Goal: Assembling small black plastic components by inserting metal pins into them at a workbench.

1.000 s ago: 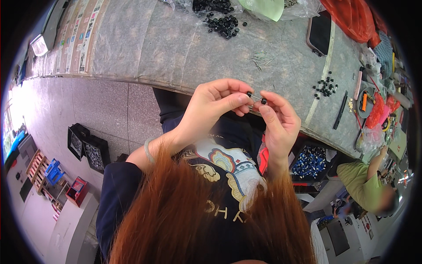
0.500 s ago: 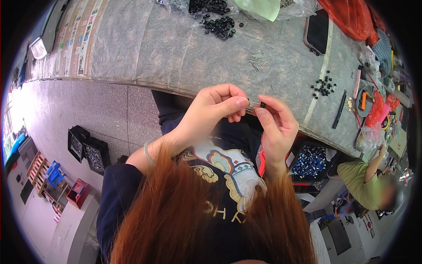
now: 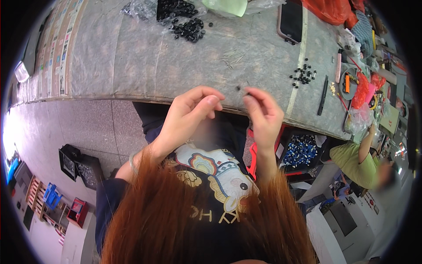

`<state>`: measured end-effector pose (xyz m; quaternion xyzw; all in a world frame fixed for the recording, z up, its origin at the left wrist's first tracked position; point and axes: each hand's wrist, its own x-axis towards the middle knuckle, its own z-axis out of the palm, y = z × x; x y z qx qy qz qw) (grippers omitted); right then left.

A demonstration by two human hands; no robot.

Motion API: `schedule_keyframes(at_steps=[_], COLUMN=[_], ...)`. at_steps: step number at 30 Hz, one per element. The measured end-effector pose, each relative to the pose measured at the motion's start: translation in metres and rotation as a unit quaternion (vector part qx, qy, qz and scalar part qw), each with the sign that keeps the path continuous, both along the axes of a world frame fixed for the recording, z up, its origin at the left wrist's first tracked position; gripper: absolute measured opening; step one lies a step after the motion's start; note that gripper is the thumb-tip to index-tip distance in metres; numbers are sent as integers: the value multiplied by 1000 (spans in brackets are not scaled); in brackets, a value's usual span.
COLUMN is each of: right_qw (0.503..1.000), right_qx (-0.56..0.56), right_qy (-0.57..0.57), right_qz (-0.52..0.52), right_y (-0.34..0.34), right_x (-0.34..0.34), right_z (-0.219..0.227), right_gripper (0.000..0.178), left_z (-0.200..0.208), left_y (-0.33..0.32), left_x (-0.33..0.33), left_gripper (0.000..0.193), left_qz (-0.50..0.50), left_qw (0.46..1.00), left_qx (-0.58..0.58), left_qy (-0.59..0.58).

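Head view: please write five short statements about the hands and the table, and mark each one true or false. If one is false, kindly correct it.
1. The left hand and the right hand touch. False: they are apart.
2. A small dark piece shows near the right hand's fingertips. True, though blurred.
3. The phone lies left of the pins. False: it lies right of them.
4. The pins lie loose on the table. True.
5. The red bag lies at the table's near edge. False: it lies on the far side.

Head-mounted, above and behind left hand and right hand; facing steeply down at close range, covering table beyond them and floor leftward.
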<state>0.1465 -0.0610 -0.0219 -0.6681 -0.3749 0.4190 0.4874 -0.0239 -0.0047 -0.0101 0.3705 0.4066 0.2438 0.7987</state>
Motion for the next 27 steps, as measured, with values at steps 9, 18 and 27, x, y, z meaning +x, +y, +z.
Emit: schedule_keyframes(at_steps=[9, 18, 27], right_qw=[853, 916, 910], right_qx=[-11, 114, 91], right_qy=[-513, -385, -396], right_qz=[-100, -19, 80], right_y=[-2, 26, 56], right_x=[78, 19, -4], right_z=[-48, -34, -35], right_gripper=[18, 15, 11], left_z=[-32, -61, -51], left_y=[11, 78, 74], left_x=[-3, 7, 9], left_gripper=[13, 11, 11], left_qz=[62, 97, 39], left_qw=[966, 708, 711], left_qx=[182, 585, 569], left_qy=[174, 383, 412])
